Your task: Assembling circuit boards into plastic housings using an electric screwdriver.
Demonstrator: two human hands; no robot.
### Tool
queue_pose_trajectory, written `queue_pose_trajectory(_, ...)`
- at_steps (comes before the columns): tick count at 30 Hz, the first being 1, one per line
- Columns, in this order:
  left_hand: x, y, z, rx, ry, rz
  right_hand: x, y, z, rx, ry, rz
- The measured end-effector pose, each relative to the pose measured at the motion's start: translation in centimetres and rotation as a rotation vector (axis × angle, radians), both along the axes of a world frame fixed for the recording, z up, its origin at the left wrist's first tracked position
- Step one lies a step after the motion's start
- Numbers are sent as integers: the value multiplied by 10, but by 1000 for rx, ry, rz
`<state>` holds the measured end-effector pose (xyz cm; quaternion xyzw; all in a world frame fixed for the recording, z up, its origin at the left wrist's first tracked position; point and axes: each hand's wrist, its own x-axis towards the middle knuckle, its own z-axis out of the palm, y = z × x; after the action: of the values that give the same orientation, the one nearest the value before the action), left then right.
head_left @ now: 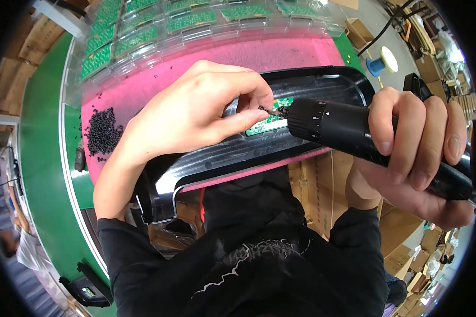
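In my right hand (415,140) is a black electric screwdriver (341,129), its fingers wrapped round the body and its nose pointing left. My left hand (211,108) pinches a small black screw (263,109) between thumb and fingertips, right at the screwdriver's bit. Just beneath both lies a green circuit board (256,128), partly hidden by the hand and the tool. The board sits inside a long black plastic housing (222,161) with raised walls, which rests across the pink mat's near edge.
A pile of small black screws (104,132) lies on the pink mat (206,53) at left. Clear plastic trays (185,31) of green boards stand at the back. A solder wire spool (382,62) is at the far right. Another black housing (87,288) sits lower left. Another person (31,253) is at far left.
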<state>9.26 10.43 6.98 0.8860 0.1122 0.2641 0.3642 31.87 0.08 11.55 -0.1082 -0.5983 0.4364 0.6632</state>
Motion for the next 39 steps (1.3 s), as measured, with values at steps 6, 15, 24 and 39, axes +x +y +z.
queue_pose_trajectory(6, 4, 0, -13, 71, -9, 22, 0, 9, -3, -8, -166, 50)
queue_pose_trajectory(15, 5, 4, -16, 209, 34, 158, 19, 39, -22, -12, -216, 65)
queue_pose_trajectory(24, 1, 0, -26, 105, 283, -24, 17, 52, -50, -261, -166, -182)
queue_pose_trajectory(39, -2, 2, -16, -114, 701, 2, 21, 77, -55, -271, -245, -14)
